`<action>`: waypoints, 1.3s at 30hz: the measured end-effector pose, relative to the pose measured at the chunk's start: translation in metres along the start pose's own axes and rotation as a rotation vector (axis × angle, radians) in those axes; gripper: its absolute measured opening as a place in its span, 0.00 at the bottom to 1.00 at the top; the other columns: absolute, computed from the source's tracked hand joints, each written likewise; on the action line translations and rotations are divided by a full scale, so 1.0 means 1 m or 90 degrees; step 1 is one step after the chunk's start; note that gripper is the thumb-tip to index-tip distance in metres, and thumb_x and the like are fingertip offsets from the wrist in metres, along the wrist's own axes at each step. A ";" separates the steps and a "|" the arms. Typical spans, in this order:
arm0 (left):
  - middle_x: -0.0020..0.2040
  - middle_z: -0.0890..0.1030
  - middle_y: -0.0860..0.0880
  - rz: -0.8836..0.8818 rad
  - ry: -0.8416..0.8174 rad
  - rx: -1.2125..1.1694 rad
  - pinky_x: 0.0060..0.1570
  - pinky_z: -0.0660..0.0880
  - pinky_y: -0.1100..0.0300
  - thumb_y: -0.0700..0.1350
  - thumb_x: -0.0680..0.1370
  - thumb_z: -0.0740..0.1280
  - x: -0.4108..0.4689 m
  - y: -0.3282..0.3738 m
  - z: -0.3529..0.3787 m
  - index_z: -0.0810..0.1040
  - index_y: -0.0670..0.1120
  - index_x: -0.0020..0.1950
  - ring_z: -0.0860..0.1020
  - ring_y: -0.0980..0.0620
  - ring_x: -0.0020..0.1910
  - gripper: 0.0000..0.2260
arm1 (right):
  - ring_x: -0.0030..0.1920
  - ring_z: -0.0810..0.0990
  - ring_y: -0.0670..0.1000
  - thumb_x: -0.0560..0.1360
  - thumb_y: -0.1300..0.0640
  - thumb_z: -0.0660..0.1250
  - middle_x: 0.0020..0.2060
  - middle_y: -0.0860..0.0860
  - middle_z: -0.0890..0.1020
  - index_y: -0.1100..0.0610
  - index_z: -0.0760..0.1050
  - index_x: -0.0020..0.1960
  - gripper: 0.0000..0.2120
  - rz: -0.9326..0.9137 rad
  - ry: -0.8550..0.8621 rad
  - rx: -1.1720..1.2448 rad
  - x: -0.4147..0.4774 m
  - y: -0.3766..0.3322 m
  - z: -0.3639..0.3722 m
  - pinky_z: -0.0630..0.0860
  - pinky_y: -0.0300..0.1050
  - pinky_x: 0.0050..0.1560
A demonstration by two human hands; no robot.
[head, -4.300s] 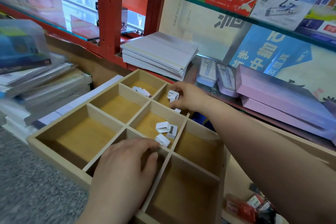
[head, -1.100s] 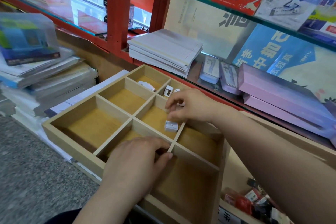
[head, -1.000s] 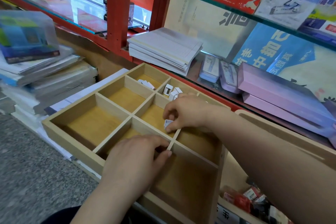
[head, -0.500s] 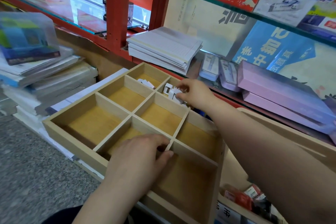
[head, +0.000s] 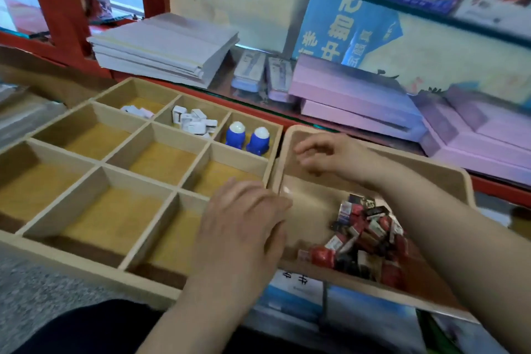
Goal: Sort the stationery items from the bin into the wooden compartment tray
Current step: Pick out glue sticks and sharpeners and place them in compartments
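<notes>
The wooden compartment tray (head: 71, 259) has nine compartments in three rows; the bin (head: 309, 210) stands just beside it on the right, and their walls almost touch. The left hand (head: 244, 227) lies flat over the near right corner of the tray; its fingers are straight and close together, and the fingertips reach over the tray wall to the edge of the bin; this grip holds nothing. The right hand (head: 330, 155) hangs over the far left part of the bin, above its bare floor; its fingers are loosely curled and a little apart; the hand is blurred, but nothing shows inside the grip.

The pile of small red, black and white packets (head: 365, 236) lies in the near right part of the bin; it is under the right forearm, nearer to the person than the right grip and apart from it; it is to the right of the left fingertips and does not touch them.

In the far row of the tray, the left compartment holds a few small white pieces (head: 138, 110); the middle one holds a heap of white clips (head: 194, 121); the right one holds two blue items with white tops (head: 235, 135), upright and side by side. The other six compartments show only their wood floor.

Behind the tray, a stack of paper (head: 163, 46) and pink boxes (head: 353, 95) lie on a shelf.
</notes>
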State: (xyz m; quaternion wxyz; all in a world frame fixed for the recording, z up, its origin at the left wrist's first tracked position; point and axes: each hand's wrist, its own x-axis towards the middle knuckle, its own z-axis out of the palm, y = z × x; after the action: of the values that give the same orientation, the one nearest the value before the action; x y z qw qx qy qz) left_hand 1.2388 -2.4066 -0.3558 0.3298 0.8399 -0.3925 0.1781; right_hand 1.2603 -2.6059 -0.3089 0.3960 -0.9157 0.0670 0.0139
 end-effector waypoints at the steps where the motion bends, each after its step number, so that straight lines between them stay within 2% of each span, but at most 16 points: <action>1: 0.42 0.82 0.53 0.037 0.002 -0.021 0.56 0.64 0.61 0.49 0.69 0.59 -0.003 0.010 0.011 0.80 0.49 0.46 0.70 0.56 0.49 0.12 | 0.36 0.74 0.45 0.73 0.67 0.64 0.40 0.51 0.77 0.61 0.74 0.55 0.11 0.062 -0.088 0.008 -0.007 0.014 0.000 0.72 0.29 0.35; 5: 0.42 0.82 0.55 0.112 -0.056 -0.023 0.59 0.64 0.59 0.51 0.67 0.59 -0.018 0.033 0.050 0.80 0.52 0.47 0.70 0.58 0.49 0.13 | 0.46 0.76 0.47 0.73 0.64 0.65 0.50 0.53 0.80 0.56 0.75 0.56 0.12 0.164 -0.255 -0.174 -0.014 0.078 0.016 0.72 0.31 0.42; 7: 0.41 0.81 0.58 0.110 -0.132 0.006 0.54 0.71 0.63 0.54 0.64 0.65 -0.025 0.032 0.063 0.80 0.55 0.46 0.72 0.59 0.47 0.13 | 0.51 0.76 0.49 0.72 0.65 0.65 0.56 0.55 0.79 0.59 0.75 0.59 0.16 0.184 -0.290 -0.229 -0.012 0.104 0.029 0.69 0.35 0.48; 9: 0.38 0.81 0.57 0.095 -0.191 -0.016 0.51 0.72 0.64 0.54 0.57 0.72 -0.031 0.026 0.074 0.79 0.56 0.44 0.74 0.59 0.43 0.16 | 0.58 0.75 0.53 0.71 0.65 0.65 0.59 0.56 0.77 0.59 0.74 0.60 0.17 0.192 -0.326 -0.272 -0.009 0.121 0.040 0.68 0.38 0.52; 11: 0.31 0.79 0.57 0.066 -0.233 0.010 0.42 0.72 0.67 0.52 0.50 0.78 -0.031 0.019 0.084 0.80 0.54 0.35 0.76 0.59 0.35 0.16 | 0.61 0.73 0.53 0.71 0.63 0.66 0.62 0.54 0.75 0.59 0.73 0.61 0.18 0.196 -0.355 -0.318 -0.005 0.135 0.049 0.68 0.39 0.55; 13: 0.26 0.77 0.56 0.039 -0.261 0.047 0.36 0.74 0.67 0.53 0.43 0.81 -0.029 0.015 0.088 0.80 0.53 0.28 0.77 0.60 0.27 0.18 | 0.59 0.74 0.54 0.73 0.62 0.65 0.62 0.55 0.75 0.60 0.72 0.61 0.17 0.203 -0.379 -0.334 -0.002 0.142 0.056 0.70 0.39 0.53; 15: 0.25 0.78 0.57 0.034 -0.253 0.048 0.40 0.74 0.66 0.52 0.42 0.81 -0.027 0.010 0.095 0.80 0.53 0.27 0.77 0.60 0.25 0.18 | 0.56 0.75 0.55 0.75 0.62 0.62 0.61 0.58 0.75 0.64 0.72 0.61 0.16 0.204 -0.396 -0.332 0.001 0.148 0.061 0.71 0.38 0.44; 19: 0.26 0.79 0.58 0.068 -0.210 0.027 0.53 0.65 0.60 0.50 0.45 0.80 -0.029 0.002 0.102 0.81 0.53 0.28 0.79 0.59 0.26 0.16 | 0.62 0.72 0.58 0.76 0.61 0.59 0.62 0.62 0.74 0.67 0.71 0.61 0.16 0.191 -0.395 -0.328 0.007 0.157 0.070 0.62 0.37 0.51; 22: 0.27 0.80 0.58 0.082 -0.186 0.018 0.53 0.65 0.58 0.51 0.52 0.70 -0.028 0.001 0.100 0.81 0.54 0.30 0.79 0.59 0.27 0.09 | 0.60 0.72 0.58 0.75 0.62 0.61 0.61 0.62 0.75 0.66 0.72 0.61 0.16 0.180 -0.406 -0.323 0.010 0.158 0.074 0.67 0.42 0.53; 25: 0.28 0.81 0.57 0.089 -0.177 0.008 0.53 0.65 0.58 0.50 0.52 0.68 -0.028 0.000 0.099 0.81 0.53 0.31 0.79 0.58 0.27 0.10 | 0.58 0.74 0.58 0.73 0.62 0.62 0.58 0.60 0.76 0.64 0.73 0.59 0.15 0.165 -0.410 -0.317 0.010 0.160 0.078 0.70 0.45 0.55; 27: 0.28 0.81 0.58 0.088 -0.187 0.003 0.52 0.66 0.59 0.50 0.51 0.68 -0.026 0.003 0.097 0.81 0.53 0.31 0.79 0.59 0.26 0.10 | 0.56 0.74 0.57 0.73 0.62 0.63 0.56 0.58 0.76 0.62 0.72 0.59 0.15 0.163 -0.395 -0.308 0.009 0.161 0.081 0.70 0.44 0.52; 30: 0.27 0.80 0.60 0.072 -0.228 -0.005 0.42 0.75 0.66 0.51 0.51 0.73 -0.023 0.005 0.093 0.81 0.55 0.31 0.78 0.61 0.26 0.11 | 0.49 0.70 0.52 0.72 0.66 0.63 0.50 0.55 0.72 0.62 0.72 0.57 0.14 0.176 -0.377 -0.263 0.006 0.159 0.080 0.67 0.40 0.40; 31: 0.26 0.79 0.60 0.065 -0.245 -0.002 0.39 0.76 0.67 0.52 0.50 0.76 -0.024 0.005 0.092 0.81 0.55 0.31 0.78 0.61 0.26 0.12 | 0.48 0.69 0.50 0.71 0.66 0.63 0.51 0.55 0.73 0.63 0.72 0.57 0.14 0.181 -0.372 -0.256 0.005 0.158 0.079 0.66 0.39 0.37; 34: 0.27 0.79 0.59 0.043 -0.260 0.002 0.41 0.77 0.65 0.52 0.47 0.80 -0.027 0.005 0.092 0.80 0.56 0.31 0.78 0.61 0.27 0.16 | 0.48 0.69 0.49 0.71 0.65 0.65 0.58 0.57 0.74 0.63 0.73 0.57 0.15 0.181 -0.343 -0.251 0.004 0.152 0.073 0.65 0.34 0.35; 37: 0.30 0.80 0.59 0.048 -0.236 -0.022 0.43 0.78 0.62 0.54 0.60 0.71 -0.027 0.010 0.086 0.81 0.55 0.34 0.79 0.59 0.30 0.06 | 0.44 0.72 0.49 0.70 0.65 0.68 0.50 0.57 0.78 0.63 0.76 0.54 0.13 0.176 -0.239 -0.193 0.006 0.140 0.055 0.65 0.32 0.34; 39: 0.31 0.80 0.58 0.048 -0.236 -0.068 0.41 0.77 0.63 0.52 0.67 0.62 -0.027 0.015 0.076 0.80 0.54 0.34 0.78 0.57 0.31 0.08 | 0.38 0.74 0.48 0.70 0.65 0.68 0.42 0.55 0.77 0.63 0.77 0.52 0.11 0.191 -0.153 -0.123 0.005 0.126 0.036 0.67 0.30 0.32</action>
State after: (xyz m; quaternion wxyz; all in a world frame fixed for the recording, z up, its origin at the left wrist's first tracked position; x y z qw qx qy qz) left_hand 1.2132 -2.4516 -0.4199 0.2891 0.8242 -0.4868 0.0119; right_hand 1.2490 -2.6656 -0.4248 0.3048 -0.9210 0.1535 0.1879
